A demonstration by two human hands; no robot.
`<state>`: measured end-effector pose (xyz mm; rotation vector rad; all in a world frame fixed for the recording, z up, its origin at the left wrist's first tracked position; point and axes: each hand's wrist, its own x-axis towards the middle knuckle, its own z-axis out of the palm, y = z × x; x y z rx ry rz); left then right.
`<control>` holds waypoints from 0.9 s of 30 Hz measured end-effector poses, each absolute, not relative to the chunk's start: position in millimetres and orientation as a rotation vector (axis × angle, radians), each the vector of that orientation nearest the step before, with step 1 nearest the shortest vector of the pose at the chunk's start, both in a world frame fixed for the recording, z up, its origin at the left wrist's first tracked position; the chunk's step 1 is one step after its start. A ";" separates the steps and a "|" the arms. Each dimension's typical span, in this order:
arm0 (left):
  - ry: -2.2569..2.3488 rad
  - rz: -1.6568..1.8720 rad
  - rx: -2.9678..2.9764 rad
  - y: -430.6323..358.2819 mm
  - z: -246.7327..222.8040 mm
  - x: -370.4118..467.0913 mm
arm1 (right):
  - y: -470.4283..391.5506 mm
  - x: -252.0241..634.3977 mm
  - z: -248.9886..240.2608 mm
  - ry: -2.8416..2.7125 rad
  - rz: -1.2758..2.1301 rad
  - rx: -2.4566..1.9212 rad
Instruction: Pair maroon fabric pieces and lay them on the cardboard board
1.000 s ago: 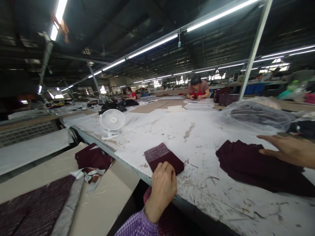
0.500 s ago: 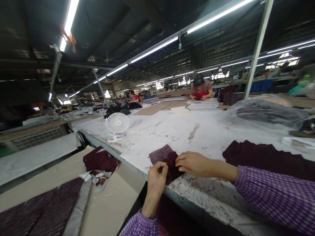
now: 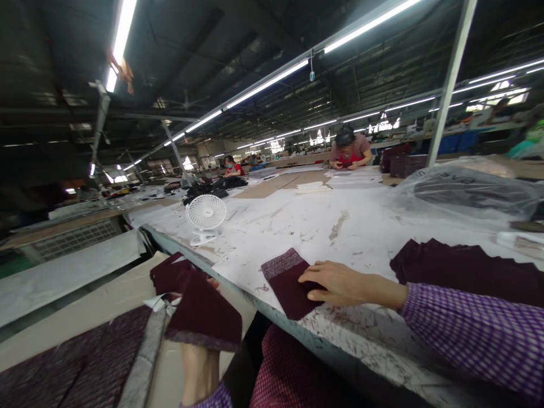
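My left hand (image 3: 198,357) is off the table's near edge at lower left, carrying a maroon fabric piece (image 3: 206,311) with a speckled border. That piece covers most of the hand; only fingertips and the wrist show. On the table lies another maroon fabric piece (image 3: 291,292) with a speckled grey-maroon band along its far end. My right hand (image 3: 335,283) rests over the right side of it, fingers stretched and slightly apart. Below the left hand's piece, maroon cloth (image 3: 164,275) and pale strips lie on the beige surface.
A white clip fan (image 3: 206,212) stands on the white-covered table (image 3: 272,221). Maroon fabric pieces (image 3: 463,272) are spread at right, near a clear plastic bag (image 3: 467,192). Speckled fabric (image 3: 85,357) lies lower left. A person (image 3: 351,150) in red works across the table.
My left hand has moved left and down off the table, taking one maroon fabric piece with it. The piece under my right hand now lies flat; that hand has barely moved.
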<state>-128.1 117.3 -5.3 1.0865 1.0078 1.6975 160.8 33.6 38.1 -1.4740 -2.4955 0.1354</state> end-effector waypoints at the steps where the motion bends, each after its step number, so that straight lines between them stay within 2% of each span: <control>1: 1.048 1.675 1.134 112.7 -3.8 -117.4 | 31.3 161.9 38.9 -2.439 0.207 -1.474; 3: 1.205 1.612 1.294 105.3 4.5 -97.4 | 23.0 162.7 40.9 -2.283 0.447 -1.505; 5: 1.517 1.473 1.644 99.8 18.6 -81.4 | 10.8 161.6 44.0 -2.092 0.815 -1.525; 7: 1.623 1.453 1.848 93.5 34.1 -68.8 | -2.1 159.4 47.8 -1.934 1.197 -1.453; 11: 1.294 1.699 2.047 65.8 49.5 -46.7 | -17.2 157.3 49.6 -1.653 1.659 -1.248; 13: 0.970 1.637 2.185 43.3 45.9 -36.2 | -17.5 159.7 45.6 -1.438 1.791 -1.190; 15: 0.682 1.417 2.305 19.9 38.2 -28.2 | -15.7 164.6 40.2 -1.258 1.778 -1.196; 19: 0.367 0.967 2.408 -6.1 26.1 -21.9 | -16.4 180.0 33.2 -1.324 1.378 -1.285; 25: 0.738 1.115 2.319 30.3 24.3 -0.8 | -21.7 202.0 23.4 -1.501 1.009 -1.607; 27: 0.814 1.021 2.354 46.4 22.9 16.1 | -19.9 206.7 19.9 -1.583 0.881 -1.686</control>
